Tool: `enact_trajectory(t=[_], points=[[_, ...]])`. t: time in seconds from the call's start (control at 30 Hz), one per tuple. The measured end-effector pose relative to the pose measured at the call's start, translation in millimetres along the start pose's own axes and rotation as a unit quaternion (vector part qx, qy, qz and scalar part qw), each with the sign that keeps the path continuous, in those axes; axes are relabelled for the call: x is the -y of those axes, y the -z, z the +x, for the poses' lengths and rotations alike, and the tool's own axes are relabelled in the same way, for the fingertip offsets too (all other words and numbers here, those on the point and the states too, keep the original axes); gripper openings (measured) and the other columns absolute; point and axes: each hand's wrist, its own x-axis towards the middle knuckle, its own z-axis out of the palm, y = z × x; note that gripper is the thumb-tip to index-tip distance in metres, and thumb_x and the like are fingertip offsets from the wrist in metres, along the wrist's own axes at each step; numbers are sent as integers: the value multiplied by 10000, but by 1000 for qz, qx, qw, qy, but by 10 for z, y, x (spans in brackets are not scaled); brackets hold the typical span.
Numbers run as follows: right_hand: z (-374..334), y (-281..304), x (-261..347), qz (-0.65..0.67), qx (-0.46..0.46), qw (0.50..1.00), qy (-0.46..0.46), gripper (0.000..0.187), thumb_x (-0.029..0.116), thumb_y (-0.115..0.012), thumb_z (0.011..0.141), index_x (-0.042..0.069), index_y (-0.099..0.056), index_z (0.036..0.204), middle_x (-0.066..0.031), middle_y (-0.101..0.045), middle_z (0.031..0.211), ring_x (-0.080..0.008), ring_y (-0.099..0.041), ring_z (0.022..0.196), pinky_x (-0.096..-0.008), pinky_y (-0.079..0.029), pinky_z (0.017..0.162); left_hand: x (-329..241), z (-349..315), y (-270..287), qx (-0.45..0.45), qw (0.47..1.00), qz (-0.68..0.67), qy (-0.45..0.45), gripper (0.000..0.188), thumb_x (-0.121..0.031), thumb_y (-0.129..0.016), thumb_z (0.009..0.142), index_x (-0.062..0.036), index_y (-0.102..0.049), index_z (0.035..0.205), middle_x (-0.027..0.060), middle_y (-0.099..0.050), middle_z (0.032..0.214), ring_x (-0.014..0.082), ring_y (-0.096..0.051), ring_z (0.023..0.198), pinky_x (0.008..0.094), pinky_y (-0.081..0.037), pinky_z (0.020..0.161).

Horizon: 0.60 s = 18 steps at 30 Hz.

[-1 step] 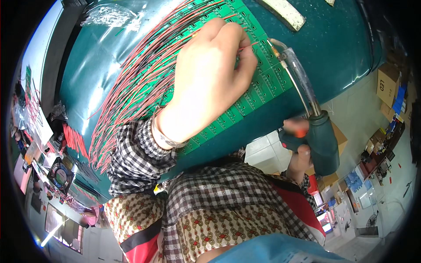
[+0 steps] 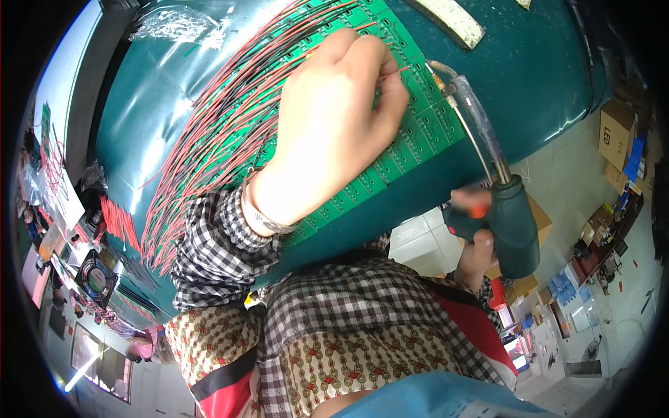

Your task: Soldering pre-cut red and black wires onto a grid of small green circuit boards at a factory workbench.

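Observation:
My left hand (image 2: 334, 118) lies over a panel of green circuit boards (image 2: 428, 129), fingers curled and thumb pressed in. It pinches a thin red wire (image 2: 400, 70), whose end pokes out past the fingertips above the boards. Many red and black wires (image 2: 202, 132) fan out from the boards to the left. On the right, my right hand (image 2: 476, 254) is wrapped round the dark green handle of a soldering gun (image 2: 514, 230). A metal barrel and a thin feed tube run up from the handle. Its tip is close to the panel's right edge, near the wire end; contact cannot be made out.
A dark green mat (image 2: 519, 90) covers the table. A pale bar (image 2: 451, 21) lies at the back, and clear plastic wrap (image 2: 178, 26) at the back left. Bundled red wires (image 2: 118, 221) and a black fan (image 2: 96, 277) are at the left. Cardboard boxes (image 2: 617, 136) stand beyond the right edge.

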Motion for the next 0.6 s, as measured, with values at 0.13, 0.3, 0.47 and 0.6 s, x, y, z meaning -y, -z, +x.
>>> enact_trajectory(t=[0.13, 0.3, 0.47, 0.6], points=[[20, -29, 26, 41, -22, 999, 5, 703, 552, -547, 1000, -144, -594, 1088, -222, -683, 971, -319, -713, 849, -384, -611, 738, -73, -77, 160, 23, 995, 91, -32, 284, -90, -816, 787, -63, -683, 1036, 93, -625, 962, 227, -635, 823, 346, -527, 716], [-32, -40, -54, 102, -77, 991, 44, 645, 476, -550, 1022, -151, -541, 1177, -234, -648, 1053, -333, -705, 884, -435, -633, 770, 152, -446, 612, 73, 939, 333, -42, 837, -509, -791, 811, -203, -493, 1530, 204, -436, 1514, 426, -448, 1374, 537, -374, 1123], [32, -151, -75, 132, -120, 980, 90, 647, 454, -536, 1041, -142, -494, 1292, -205, -625, 1062, -330, -697, 909, -458, -632, 814, 574, -419, 617, 36, 922, 376, -80, 546, -492, -625, 964, -352, -551, 1487, 106, -569, 1371, 302, -573, 1155, 471, -472, 945], [19, -205, -118, 106, -163, 976, 96, 756, 507, -502, 1039, -154, -430, 1399, -190, -633, 1053, -317, -702, 894, -457, -641, 787, 499, -287, 741, 11, 956, 266, -122, 430, -262, -660, 930, -72, -637, 1314, 196, -617, 1193, 369, -615, 1044, 449, -523, 885]])
